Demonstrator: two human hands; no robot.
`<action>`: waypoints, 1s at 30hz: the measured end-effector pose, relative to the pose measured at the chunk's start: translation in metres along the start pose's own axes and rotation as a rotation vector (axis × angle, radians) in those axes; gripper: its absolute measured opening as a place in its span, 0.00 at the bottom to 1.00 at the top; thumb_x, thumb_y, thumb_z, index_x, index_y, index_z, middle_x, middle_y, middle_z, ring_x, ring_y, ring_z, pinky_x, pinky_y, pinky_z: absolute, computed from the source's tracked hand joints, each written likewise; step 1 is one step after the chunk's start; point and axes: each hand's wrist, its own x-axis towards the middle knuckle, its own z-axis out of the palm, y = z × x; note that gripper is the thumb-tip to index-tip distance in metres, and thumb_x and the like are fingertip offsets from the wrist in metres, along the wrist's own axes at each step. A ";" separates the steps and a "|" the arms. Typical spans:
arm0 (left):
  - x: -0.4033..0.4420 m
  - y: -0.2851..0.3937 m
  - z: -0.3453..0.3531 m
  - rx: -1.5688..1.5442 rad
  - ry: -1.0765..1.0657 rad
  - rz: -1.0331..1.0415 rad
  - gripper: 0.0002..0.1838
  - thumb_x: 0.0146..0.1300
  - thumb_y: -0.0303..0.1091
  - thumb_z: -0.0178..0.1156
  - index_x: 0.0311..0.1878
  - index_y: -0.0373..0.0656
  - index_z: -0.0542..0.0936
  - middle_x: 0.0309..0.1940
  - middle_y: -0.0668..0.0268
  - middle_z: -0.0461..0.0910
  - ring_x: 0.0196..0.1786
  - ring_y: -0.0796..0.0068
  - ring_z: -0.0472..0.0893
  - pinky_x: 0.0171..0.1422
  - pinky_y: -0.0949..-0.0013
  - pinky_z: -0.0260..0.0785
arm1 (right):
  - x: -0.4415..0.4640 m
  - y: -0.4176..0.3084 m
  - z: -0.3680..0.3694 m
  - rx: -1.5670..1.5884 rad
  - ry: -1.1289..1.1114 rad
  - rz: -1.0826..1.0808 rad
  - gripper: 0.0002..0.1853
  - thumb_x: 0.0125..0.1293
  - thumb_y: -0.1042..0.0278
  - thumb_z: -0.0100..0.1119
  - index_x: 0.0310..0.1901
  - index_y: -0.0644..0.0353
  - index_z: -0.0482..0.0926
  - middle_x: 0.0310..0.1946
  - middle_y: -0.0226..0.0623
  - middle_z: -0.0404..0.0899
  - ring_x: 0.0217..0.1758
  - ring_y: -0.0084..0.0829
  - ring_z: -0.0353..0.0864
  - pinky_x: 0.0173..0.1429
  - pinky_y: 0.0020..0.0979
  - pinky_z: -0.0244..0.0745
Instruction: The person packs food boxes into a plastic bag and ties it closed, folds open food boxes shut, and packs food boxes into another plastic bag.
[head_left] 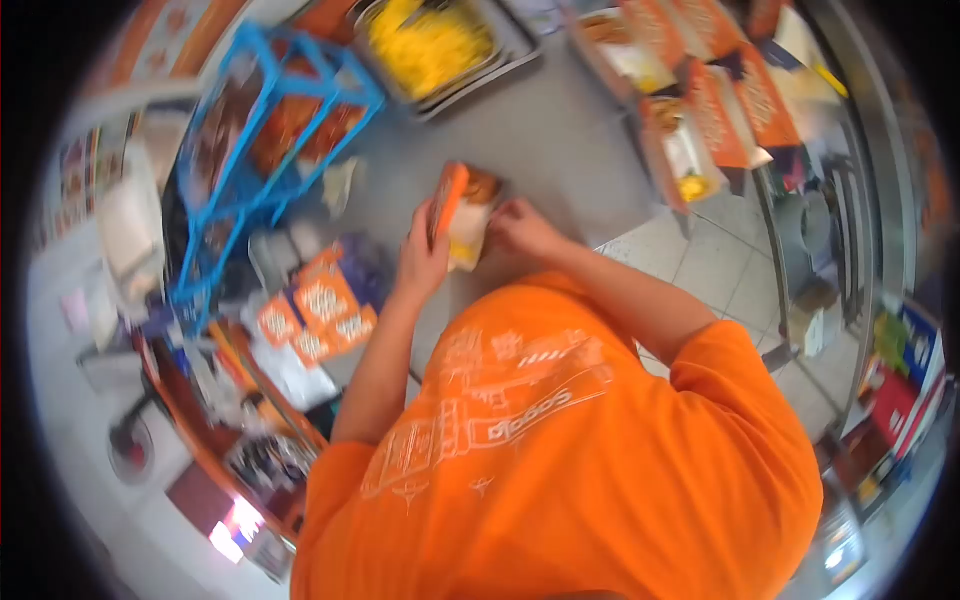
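Observation:
Over the grey metal table, my left hand [424, 258] grips a small orange-and-white food box [467, 218] by its left side. Brown food shows at the box's upper end and something yellow at its lower end. My right hand [522, 230] is at the right side of the box, with its fingers drawn together; whether it pinches the box edge or something small is too blurred to tell.
A metal tray of yellow food [428, 48] stands at the top. To the left is a blue rack [235, 150] beside orange-and-white packets [322, 305]. Several open food boxes [688, 140] sit at the upper right. A crumpled wrapper [340, 186] lies near the rack.

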 end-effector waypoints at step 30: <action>-0.018 -0.016 -0.116 -0.566 0.466 0.067 0.18 0.70 0.38 0.59 0.58 0.40 0.76 0.52 0.61 0.81 0.53 0.73 0.80 0.57 0.71 0.71 | -0.032 -0.081 0.009 -0.589 0.380 -0.812 0.18 0.67 0.72 0.57 0.57 0.62 0.69 0.45 0.40 0.76 0.45 0.32 0.78 0.48 0.32 0.75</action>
